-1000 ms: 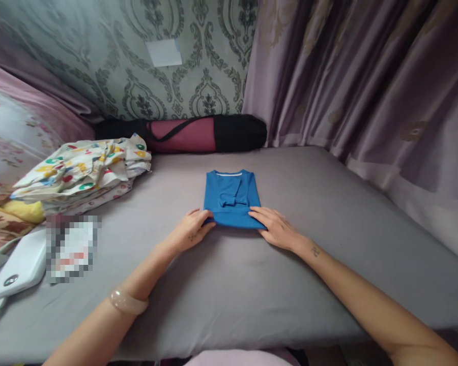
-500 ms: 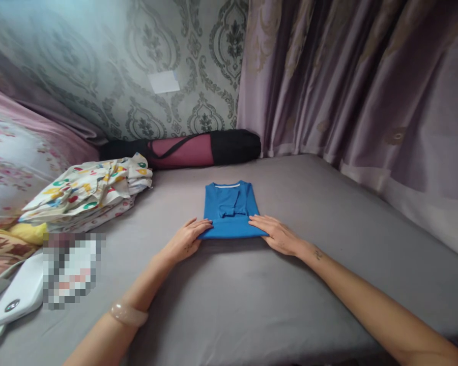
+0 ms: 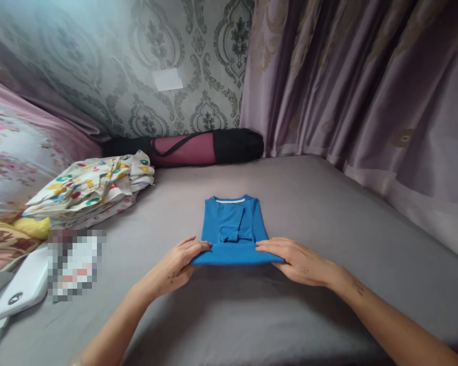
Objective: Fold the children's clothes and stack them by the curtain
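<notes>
A blue shirt (image 3: 232,229) lies partly folded on the grey bed sheet, its white-edged neckline at the far end and its sleeves turned in on top. The near part is folded up into a band with a straight edge. My left hand (image 3: 181,262) is closed on the left end of that band, fingers on top and thumb side hidden underneath. At the right end, my right hand (image 3: 295,256) grips the band the same way. The near edge looks slightly raised off the sheet, with shadow under it.
A maroon and black rolled bag (image 3: 187,149) lies along the wall. To the left are a stack of patterned folded cloth (image 3: 95,183), a floral pillow (image 3: 7,152), a white power bank (image 3: 23,284) with a cable, and a blurred-out item (image 3: 76,267). Purple curtains (image 3: 309,76) hang at right.
The blue shirt has come nearer to me, drawn along by both hands. Both hands keep their hold on its near band, and the view has shifted slightly.
</notes>
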A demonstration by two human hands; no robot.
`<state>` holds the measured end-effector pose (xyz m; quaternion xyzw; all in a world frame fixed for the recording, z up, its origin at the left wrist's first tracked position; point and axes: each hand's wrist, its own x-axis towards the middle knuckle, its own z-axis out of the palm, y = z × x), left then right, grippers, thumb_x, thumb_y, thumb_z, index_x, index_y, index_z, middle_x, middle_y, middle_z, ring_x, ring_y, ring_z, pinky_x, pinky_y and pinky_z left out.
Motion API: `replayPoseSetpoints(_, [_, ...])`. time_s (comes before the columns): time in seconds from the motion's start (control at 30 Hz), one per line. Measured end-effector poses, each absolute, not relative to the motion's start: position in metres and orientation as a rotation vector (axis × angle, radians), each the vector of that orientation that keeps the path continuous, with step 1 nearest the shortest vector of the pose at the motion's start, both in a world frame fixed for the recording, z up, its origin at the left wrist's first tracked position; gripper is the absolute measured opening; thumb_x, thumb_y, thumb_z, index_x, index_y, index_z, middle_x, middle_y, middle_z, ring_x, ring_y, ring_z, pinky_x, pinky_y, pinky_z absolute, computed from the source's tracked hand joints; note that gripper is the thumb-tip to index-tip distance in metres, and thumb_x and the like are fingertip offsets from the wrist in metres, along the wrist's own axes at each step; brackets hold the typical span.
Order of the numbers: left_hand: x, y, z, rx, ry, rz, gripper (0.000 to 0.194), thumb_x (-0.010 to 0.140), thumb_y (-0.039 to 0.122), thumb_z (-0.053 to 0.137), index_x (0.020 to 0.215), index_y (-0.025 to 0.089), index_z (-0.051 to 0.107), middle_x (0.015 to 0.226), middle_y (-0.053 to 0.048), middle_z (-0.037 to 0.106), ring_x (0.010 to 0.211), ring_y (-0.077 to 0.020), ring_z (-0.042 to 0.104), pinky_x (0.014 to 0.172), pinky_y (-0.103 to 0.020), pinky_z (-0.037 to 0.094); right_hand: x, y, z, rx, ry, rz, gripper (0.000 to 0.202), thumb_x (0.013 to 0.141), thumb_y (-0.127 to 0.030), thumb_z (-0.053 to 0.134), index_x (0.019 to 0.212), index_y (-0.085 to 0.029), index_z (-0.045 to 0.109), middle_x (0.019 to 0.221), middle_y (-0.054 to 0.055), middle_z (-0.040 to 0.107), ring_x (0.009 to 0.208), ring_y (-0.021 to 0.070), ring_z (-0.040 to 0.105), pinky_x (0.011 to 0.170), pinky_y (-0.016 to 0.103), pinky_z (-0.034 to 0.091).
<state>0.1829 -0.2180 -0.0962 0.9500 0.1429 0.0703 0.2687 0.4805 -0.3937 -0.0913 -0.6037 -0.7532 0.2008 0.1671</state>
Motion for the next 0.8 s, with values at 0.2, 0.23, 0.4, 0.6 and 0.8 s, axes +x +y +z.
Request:
replayPoseSetpoints(0.2, [0.205, -0.206, -0.110, 2.156, 0.744, 0.388, 0.025, 0.090, 0.033, 0.041, 0.098, 0.017, 0.058, 0.068, 0.003, 0.053, 0.060, -0.0108, 0.047, 0.055, -0.021, 0.037, 0.484, -0.361, -0.098, -1.777, -1.679, 0.667, 0.032, 0.093, -0.039, 0.045, 0.098, -0.020, 0.070, 0.087, 0.001, 0.072, 0.078, 0.0172, 0.065, 0.073, 0.027, 0.049])
replayPoseSetpoints(0.23, [0.211, -0.201, -0.114, 2.103, 0.766, 0.452, 0.025, 0.090, 0.037, 0.042, 0.094, 0.016, 0.058, 0.064, 0.004, 0.049, 0.058, -0.0101, 0.043, 0.053, -0.020, 0.035, 0.485, -0.353, -0.102, -1.794, -1.588, 0.649, 0.035, 0.092, -0.043, 0.045, 0.093, -0.019, 0.070, 0.080, 0.000, 0.070, 0.072, 0.0165, 0.063, 0.068, 0.026, 0.048])
replayPoseSetpoints(0.4, [0.240, -0.181, -0.133, 1.940, 0.864, 0.703, 0.025, 0.087, 0.039, 0.046, 0.085, 0.017, 0.057, 0.065, 0.003, 0.049, 0.061, -0.0113, 0.045, 0.056, -0.021, 0.036, 0.487, -0.315, -0.120, -1.785, -1.306, 0.411, 0.037, 0.089, -0.048, 0.047, 0.088, -0.017, 0.066, 0.076, 0.002, 0.067, 0.070, 0.0165, 0.059, 0.068, 0.027, 0.044])
replayPoseSetpoints(0.6, [0.269, -0.162, -0.145, 1.896, 1.079, 0.805, 0.018, 0.086, 0.029, 0.046, 0.079, 0.018, 0.058, 0.064, 0.002, 0.053, 0.062, -0.0136, 0.049, 0.057, -0.023, 0.036, 0.487, -0.278, -0.131, -1.993, -1.179, 0.154, 0.032, 0.090, -0.044, 0.042, 0.070, -0.021, 0.052, 0.063, 0.001, 0.058, 0.061, 0.0158, 0.053, 0.061, 0.026, 0.036])
replayPoseSetpoints(0.8, [0.291, -0.149, -0.146, 2.019, 1.302, 0.804, 0.021, 0.089, 0.020, 0.045, 0.068, 0.019, 0.047, 0.061, 0.002, 0.047, 0.061, -0.0137, 0.047, 0.058, -0.025, 0.031, 0.489, -0.254, -0.138, -2.258, -1.132, 0.085, 0.032, 0.097, -0.037, 0.033, 0.086, -0.019, 0.056, 0.079, 0.009, 0.066, 0.077, 0.0212, 0.061, 0.064, 0.027, 0.037])
